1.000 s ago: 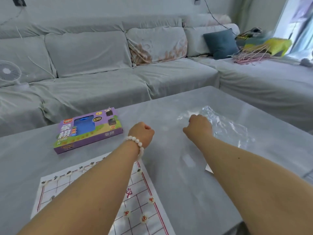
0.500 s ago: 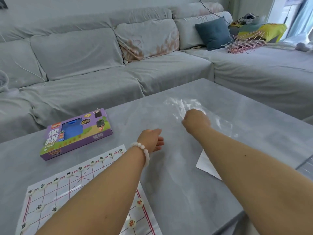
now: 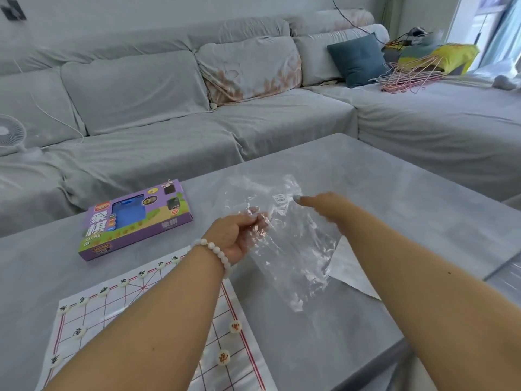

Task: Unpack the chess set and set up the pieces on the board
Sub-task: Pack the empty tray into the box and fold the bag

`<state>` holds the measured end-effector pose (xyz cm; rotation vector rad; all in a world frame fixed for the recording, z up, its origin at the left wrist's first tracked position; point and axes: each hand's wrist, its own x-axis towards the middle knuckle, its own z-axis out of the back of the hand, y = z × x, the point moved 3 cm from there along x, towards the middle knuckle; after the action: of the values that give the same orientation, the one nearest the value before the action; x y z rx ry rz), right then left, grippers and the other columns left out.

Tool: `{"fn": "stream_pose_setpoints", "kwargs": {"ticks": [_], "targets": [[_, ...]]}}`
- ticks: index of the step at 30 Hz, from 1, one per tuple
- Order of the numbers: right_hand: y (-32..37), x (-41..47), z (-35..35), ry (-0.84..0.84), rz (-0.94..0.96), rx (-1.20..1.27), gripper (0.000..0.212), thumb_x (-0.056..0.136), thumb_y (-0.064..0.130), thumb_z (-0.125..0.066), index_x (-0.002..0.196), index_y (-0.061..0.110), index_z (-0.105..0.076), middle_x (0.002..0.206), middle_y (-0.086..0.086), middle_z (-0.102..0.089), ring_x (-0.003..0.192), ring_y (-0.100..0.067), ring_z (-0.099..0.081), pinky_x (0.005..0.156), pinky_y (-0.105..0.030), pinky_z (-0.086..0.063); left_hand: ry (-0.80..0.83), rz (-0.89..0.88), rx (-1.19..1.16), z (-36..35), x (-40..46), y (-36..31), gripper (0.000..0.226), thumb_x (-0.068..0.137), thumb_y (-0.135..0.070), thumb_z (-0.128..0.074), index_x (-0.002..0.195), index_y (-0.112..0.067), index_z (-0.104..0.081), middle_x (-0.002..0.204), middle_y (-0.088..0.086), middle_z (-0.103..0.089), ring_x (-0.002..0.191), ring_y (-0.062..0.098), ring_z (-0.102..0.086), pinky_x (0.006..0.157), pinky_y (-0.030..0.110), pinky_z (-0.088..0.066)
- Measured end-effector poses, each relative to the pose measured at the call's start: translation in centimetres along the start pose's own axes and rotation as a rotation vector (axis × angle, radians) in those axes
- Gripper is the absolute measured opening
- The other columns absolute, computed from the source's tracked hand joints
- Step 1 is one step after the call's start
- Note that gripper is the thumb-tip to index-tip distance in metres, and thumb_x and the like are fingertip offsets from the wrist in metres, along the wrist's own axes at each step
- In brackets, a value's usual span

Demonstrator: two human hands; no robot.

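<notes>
Both hands are up over the grey surface (image 3: 380,176), holding a clear plastic bag (image 3: 284,238) between them. Left hand (image 3: 235,235): grip clamped, fingertips and thumb pinching the bag's near-left edge; white bead bracelet (image 3: 217,253) on that wrist. Right hand (image 3: 327,206): pinches the bag's far-right edge, right beside the small white label (image 3: 279,198) on the plastic. The bag hangs crumpled between the two pinch points, lower end trailing toward the surface. A white sheet (image 3: 348,270) lies flat under the right forearm, partly covered by the bag. Paper chess board (image 3: 118,300) lies flat at near left, red grid lines, round white pieces (image 3: 234,326) sitting on line crossings along the far row and the right side; both forearms hide much of it. Purple chess set box (image 3: 135,220) lies flat just beyond the board, apart from it. Grey covered sofa (image 3: 197,114) behind the surface, blue cushion (image 3: 358,62) and a heap of wire hangers (image 3: 411,76) on its right section, white fan (image 3: 10,135) at far left.
</notes>
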<state>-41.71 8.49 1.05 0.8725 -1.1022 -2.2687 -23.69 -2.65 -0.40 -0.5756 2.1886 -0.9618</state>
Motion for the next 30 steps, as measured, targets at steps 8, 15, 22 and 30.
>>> {"fn": "stream_pose_setpoints", "kwargs": {"ticks": [8, 15, 22, 30], "targets": [[-0.8, -0.9, -2.9, 0.391, -0.07, 0.655, 0.015, 0.088, 0.009, -0.061, 0.103, 0.011, -0.057, 0.074, -0.009, -0.071, 0.063, -0.018, -0.068, 0.066, -0.027, -0.052, 0.058, 0.019, 0.038, 0.9, -3.1, -2.7, 0.016, 0.086, 0.003, -0.054, 0.1, 0.003, -0.061, 0.079, 0.014, -0.07, 0.067, 0.021, -0.07, 0.068, 0.033, -0.06], [1.2, -2.0, -1.3, 0.107, 0.083, 0.593, 0.058, 0.086, -0.004, -0.061, 0.137, 0.001, -0.035, 0.071, -0.011, -0.068, 0.041, -0.009, -0.059, 0.046, -0.02, -0.046, -0.168, 0.035, 0.312, 2.7, -4.3, -3.1, 0.006, 0.086, -0.001, -0.061, 0.083, 0.004, -0.062, 0.055, 0.012, -0.067, 0.041, 0.014, -0.061, 0.041, 0.017, -0.051], [3.2, -4.6, -0.9, 0.339, 0.256, 0.344, 0.049, 0.081, -0.014, -0.061, 0.124, 0.01, -0.057, 0.079, -0.004, -0.056, 0.073, -0.015, -0.059, 0.069, -0.02, -0.056, -0.083, -0.189, 0.235, 3.2, -5.5, -5.2, 0.054, 0.083, 0.011, -0.058, 0.13, -0.012, -0.045, 0.081, 0.012, -0.064, 0.061, 0.018, -0.066, 0.059, 0.027, -0.058], [5.8, -6.2, 0.2, -0.043, 0.571, -0.257, 0.022, 0.074, 0.008, -0.078, 0.095, 0.005, -0.074, 0.074, 0.002, -0.056, 0.061, -0.007, -0.049, 0.057, -0.011, -0.038, -0.23, -0.315, 0.989, 4.0, -7.0, -8.0, 0.024, 0.067, 0.0, -0.078, 0.085, -0.014, -0.071, 0.089, 0.009, -0.068, 0.086, 0.023, -0.065, 0.09, 0.038, -0.053]]}}
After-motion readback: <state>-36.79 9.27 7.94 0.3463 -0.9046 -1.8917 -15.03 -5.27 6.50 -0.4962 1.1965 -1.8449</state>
